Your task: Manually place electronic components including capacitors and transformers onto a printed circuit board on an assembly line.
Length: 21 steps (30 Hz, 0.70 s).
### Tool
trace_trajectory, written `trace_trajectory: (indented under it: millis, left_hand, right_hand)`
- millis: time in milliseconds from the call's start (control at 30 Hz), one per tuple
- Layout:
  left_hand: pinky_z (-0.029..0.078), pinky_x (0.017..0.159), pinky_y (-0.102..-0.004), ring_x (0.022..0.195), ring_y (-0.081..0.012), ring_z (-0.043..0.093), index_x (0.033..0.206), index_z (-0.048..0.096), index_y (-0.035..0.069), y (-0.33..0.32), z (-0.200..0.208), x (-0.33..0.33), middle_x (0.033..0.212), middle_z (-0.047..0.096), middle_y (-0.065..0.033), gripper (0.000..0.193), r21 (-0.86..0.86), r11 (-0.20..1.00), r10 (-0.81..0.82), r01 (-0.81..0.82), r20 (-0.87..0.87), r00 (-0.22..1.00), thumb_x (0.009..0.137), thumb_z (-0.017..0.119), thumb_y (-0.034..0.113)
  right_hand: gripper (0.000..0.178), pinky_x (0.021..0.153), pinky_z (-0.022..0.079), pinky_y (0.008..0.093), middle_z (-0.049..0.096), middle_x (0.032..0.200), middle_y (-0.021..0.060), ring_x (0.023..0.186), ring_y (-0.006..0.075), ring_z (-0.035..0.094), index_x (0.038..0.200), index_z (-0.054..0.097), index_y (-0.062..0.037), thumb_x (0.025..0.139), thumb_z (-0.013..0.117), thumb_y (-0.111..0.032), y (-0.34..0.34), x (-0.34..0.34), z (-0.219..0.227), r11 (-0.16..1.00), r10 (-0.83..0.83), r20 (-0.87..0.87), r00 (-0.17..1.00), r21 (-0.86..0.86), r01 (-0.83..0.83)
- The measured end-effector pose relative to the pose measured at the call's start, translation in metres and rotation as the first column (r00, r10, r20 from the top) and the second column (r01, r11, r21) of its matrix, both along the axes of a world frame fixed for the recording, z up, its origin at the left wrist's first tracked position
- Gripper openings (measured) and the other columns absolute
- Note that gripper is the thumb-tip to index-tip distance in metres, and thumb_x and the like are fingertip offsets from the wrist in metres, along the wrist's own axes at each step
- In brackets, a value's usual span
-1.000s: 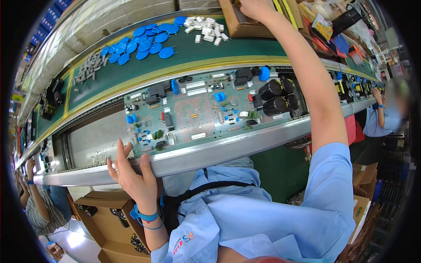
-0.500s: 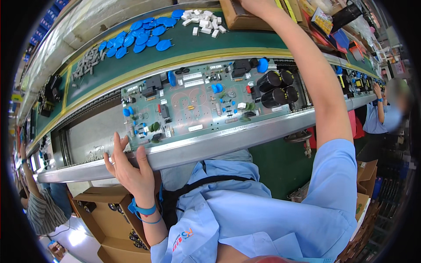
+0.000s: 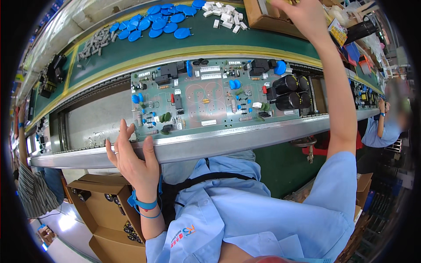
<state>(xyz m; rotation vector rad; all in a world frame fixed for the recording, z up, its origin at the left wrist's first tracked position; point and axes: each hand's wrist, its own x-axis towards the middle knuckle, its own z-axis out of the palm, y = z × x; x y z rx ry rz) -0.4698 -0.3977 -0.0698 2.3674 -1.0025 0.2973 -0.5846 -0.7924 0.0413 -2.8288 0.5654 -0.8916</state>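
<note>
"What lay nearest, in front of the circuit board (image 3: 221,111)?"

"An open carton (image 3: 101,219), below the board and off to its left, with black cylinders (image 3: 130,231) inside."

"And the left hand (image 3: 135,165)?"

"At the board's near left corner, against the metal rail (image 3: 245,139) that ran along the board's front. Its grip was wide, thumb well apart from the fingers. I couldn't tell whether a fingertip touched the board."

"Where was the board itself?"

"Flat in the line, just behind the rail, with four fat black capacitors (image 3: 287,101) standing at its right end."

"What was behind it?"

"A green bench (image 3: 188,47). Grey cylinders (image 3: 97,43) were heaped behind the board's left end, then blue discs (image 3: 163,23), then white blocks (image 3: 226,17) further right."

"The right hand (image 3: 307,16)?"

"Beyond the board's right half, at a cardboard box (image 3: 268,24). The picture's upper edge cut off part of the hand, so I couldn't tell what its grip held."
</note>
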Motion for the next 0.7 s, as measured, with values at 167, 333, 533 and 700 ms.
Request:
trace_trajectory:
  millis: [167, 333, 533, 700]
  left_hand:
    - [0.019, 0.115, -0.0500, 0.108, -0.0254, 0.059, 0.142, 0.044, 0.000, 0.000, 0.006, -0.001, 0.116, 0.066, -0.0107, 0.059, 0.015, 1.000, -0.007, 0.007, -0.022, 1.000, 0.093, 0.063, 0.026]
    - [0.018, 0.116, -0.0494, 0.110, -0.0240, 0.058, 0.142, 0.043, -0.001, 0.001, 0.005, 0.002, 0.117, 0.066, -0.0110, 0.060, 0.024, 0.999, -0.025, 0.026, -0.036, 0.999, 0.093, 0.062, 0.027]
    - [0.018, 0.116, -0.0479, 0.111, -0.0235, 0.058, 0.143, 0.043, 0.000, 0.003, 0.005, 0.003, 0.118, 0.066, -0.0111, 0.060, 0.030, 0.999, -0.017, 0.019, -0.056, 0.998, 0.093, 0.062, 0.029]
    - [0.018, 0.116, -0.0470, 0.113, -0.0238, 0.058, 0.143, 0.043, 0.000, 0.002, 0.007, 0.003, 0.118, 0.066, -0.0116, 0.061, 0.038, 0.999, -0.019, 0.022, -0.062, 0.998, 0.092, 0.062, 0.029]
  right_hand:
    - [0.036, 0.076, 0.051, 0.0301, 0.063, 0.104, 0.0088, 0.092, 0.0213, 0.063, 0.115, 0.063, -0.0069, 0.080, 0.071, -0.005, 0.059, -0.057, -0.001, 0.792, 0.285, 0.007, 0.958, 0.562, -0.240]
    - [0.047, 0.085, 0.050, 0.0329, 0.063, 0.110, 0.0100, 0.098, 0.0274, 0.063, 0.116, 0.061, -0.0048, 0.072, 0.075, 0.001, 0.092, -0.073, -0.016, 0.894, 0.294, -0.257, 0.921, 0.414, -0.170]
    - [0.048, 0.089, 0.049, 0.0319, 0.066, 0.109, 0.0102, 0.101, 0.0242, 0.064, 0.116, 0.062, -0.0019, 0.070, 0.076, 0.000, 0.086, -0.074, -0.024, 0.878, 0.259, -0.252, 0.932, 0.465, -0.118]
    - [0.047, 0.096, 0.046, 0.0317, 0.067, 0.112, 0.0074, 0.103, 0.0196, 0.063, 0.117, 0.064, -0.0032, 0.072, 0.078, -0.007, 0.074, -0.081, -0.031, 0.804, 0.213, -0.240, 0.947, 0.594, -0.030]
